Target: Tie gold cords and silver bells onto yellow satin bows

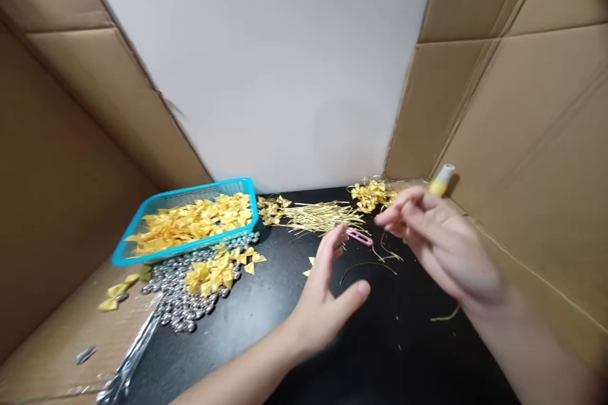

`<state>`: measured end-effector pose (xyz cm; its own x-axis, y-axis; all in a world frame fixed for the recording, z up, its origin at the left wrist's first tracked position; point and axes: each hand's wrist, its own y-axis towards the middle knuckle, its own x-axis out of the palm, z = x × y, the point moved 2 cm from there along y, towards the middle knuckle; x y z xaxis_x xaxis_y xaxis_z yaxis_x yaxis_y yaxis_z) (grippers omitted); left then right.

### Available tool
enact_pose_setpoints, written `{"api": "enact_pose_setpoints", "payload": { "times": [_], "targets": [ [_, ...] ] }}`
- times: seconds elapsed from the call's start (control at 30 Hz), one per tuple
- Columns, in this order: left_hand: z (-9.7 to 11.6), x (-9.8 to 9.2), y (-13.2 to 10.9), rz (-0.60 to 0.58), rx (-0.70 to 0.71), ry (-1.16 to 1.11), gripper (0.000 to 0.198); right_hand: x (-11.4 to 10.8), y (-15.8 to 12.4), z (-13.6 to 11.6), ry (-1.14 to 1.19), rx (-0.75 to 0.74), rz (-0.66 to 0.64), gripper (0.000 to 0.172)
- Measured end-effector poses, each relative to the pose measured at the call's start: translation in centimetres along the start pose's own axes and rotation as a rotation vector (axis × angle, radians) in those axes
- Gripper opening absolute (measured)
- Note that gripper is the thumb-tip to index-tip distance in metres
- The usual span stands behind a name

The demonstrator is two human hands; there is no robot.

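Observation:
My left hand [323, 304] hovers over the black tabletop, its thumb apart from its stretched fingers and nothing in it. Partly hidden behind those fingers is a yellow ribbon bow [308, 271]. A pile of gold twist ties [323, 216] and a pink hair clip [360, 237] lie just beyond the fingertips. My right hand [441, 240] is raised at the right, slightly blurred, with loosely bent fingers; I see nothing held. The thumb hides part of its fingers. Behind it rests a cluster of yellow bows with gold ties [370, 195].
A blue basket [185, 190] of yellow bows stands at the left. Silver beads [183, 310] and loose bows [213, 272] lie before it. Cardboard walls [536, 139] flank the table, with a white panel [285, 63] behind. A yellow-and-white bottle [441, 180] sits at the right.

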<state>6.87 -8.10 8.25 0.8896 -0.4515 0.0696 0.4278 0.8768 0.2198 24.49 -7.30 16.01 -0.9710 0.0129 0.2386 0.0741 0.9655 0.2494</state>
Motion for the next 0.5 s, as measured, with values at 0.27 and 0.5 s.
{"api": "enact_pose_setpoints", "payload": {
  "times": [0.27, 0.5],
  "targets": [
    [2.7, 1.6, 4.0, -0.012, 0.025, -0.327, 0.042, 2.7, -0.3, 2.7, -0.252, -0.105, -0.139, 0.021],
    [1.6, 1.1, 3.3, 0.042, 0.056, -0.13, 0.059, 2.1, 0.4, 4.1, -0.065, -0.084, -0.088, 0.018]
  ]
}}
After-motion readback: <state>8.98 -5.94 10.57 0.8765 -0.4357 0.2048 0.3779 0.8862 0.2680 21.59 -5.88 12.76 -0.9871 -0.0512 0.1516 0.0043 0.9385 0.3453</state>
